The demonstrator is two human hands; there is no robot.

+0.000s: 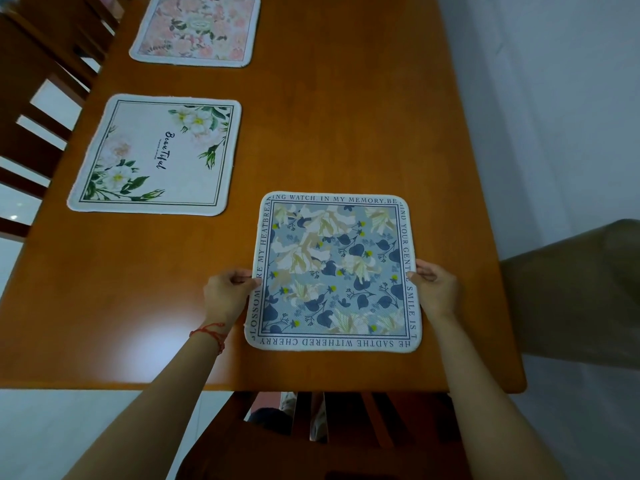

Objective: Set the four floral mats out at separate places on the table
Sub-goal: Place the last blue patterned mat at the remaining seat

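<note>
A blue floral mat [334, 271] with lettering round its border lies flat near the front edge of the wooden table [346, 116]. My left hand [227, 294] pinches its left edge and my right hand [434, 289] pinches its right edge. A white mat [156, 155] with green leaves and the word "Beautiful" lies at the table's left side. A pink floral mat [197, 29] lies further back on the left, partly cut off by the frame's top edge. Only three mats are in view.
Wooden chair backs [45, 98] line the table's left side. Another chair [329, 427] is tucked under the front edge below my arms. An olive cushion or seat [581, 289] sits at the right, beside a white wall.
</note>
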